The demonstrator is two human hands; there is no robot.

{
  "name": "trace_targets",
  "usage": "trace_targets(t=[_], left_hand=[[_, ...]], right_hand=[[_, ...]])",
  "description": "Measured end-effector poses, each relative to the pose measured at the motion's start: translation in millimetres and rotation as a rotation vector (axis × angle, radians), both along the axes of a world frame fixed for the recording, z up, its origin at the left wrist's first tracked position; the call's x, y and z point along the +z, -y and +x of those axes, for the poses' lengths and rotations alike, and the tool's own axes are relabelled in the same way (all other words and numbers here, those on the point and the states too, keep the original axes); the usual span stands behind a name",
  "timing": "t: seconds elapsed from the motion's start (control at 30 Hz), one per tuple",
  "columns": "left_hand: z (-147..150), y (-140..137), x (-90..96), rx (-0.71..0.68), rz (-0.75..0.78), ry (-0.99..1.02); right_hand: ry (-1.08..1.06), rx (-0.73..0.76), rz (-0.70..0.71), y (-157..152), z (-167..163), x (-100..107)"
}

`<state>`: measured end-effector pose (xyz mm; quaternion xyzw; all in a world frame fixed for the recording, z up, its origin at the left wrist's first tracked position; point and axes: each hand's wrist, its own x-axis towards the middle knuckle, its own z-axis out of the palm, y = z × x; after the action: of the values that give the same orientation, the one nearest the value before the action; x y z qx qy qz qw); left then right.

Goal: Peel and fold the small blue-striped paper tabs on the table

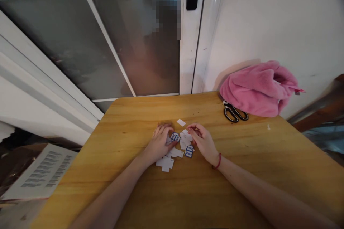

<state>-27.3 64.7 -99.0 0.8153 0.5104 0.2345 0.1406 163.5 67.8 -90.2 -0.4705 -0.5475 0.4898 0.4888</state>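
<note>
Small white paper slips (164, 162) lie in a loose, overlapping pile on the wooden table (123, 136). My left hand (161, 141) rests over the pile's left side, fingers and thumb apart. Between that thumb and forefinger lies a group of blue-bordered labels (175, 137); other blue-bordered labels (189, 151) are at the pile's right. On the right side, my right hand (203, 142) has thumb and forefinger brought together at the slips' edge; what they pinch is too small to make out. A single white slip (181, 122) sits apart, just beyond both hands.
Black-handled scissors (234, 112) lie at the table's back right, partly under a pink plush cloth item (258, 89). A framed glass door (139, 43) and a white wall (268, 18) stand behind. Left of the table is a printed cardboard box (40, 175).
</note>
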Motion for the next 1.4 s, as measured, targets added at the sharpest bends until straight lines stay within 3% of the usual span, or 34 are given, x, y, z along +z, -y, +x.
trace_targets(t=[0.23,0.5,0.63,0.77,1.03,1.17,1.4], left_hand=[[-1,-3,-3.3,0.051,-0.049,0.128],[6,2,8.8,0.129,-0.088,0.236],[4,3,15.9,0.129,0.013,0.303],[2,3,19.0,0.045,0.127,0.219],[16,18,21.2,-0.137,0.075,0.111],[25,28,20.9,-0.238,0.044,-0.045],[26,27,18.5,-0.34,0.125,-0.14]], right_hand=[[0.002,0.0,-0.003,0,0,1],[-0.029,0.03,-0.028,-5,3,-4],[-0.057,0.047,-0.064,-9,5,-5],[-0.071,0.043,-0.064,-9,5,-4],[-0.089,0.045,-0.046,-9,5,-5],[-0.081,0.046,-0.043,-9,4,-3],[-0.075,0.032,-0.048,-7,3,0]])
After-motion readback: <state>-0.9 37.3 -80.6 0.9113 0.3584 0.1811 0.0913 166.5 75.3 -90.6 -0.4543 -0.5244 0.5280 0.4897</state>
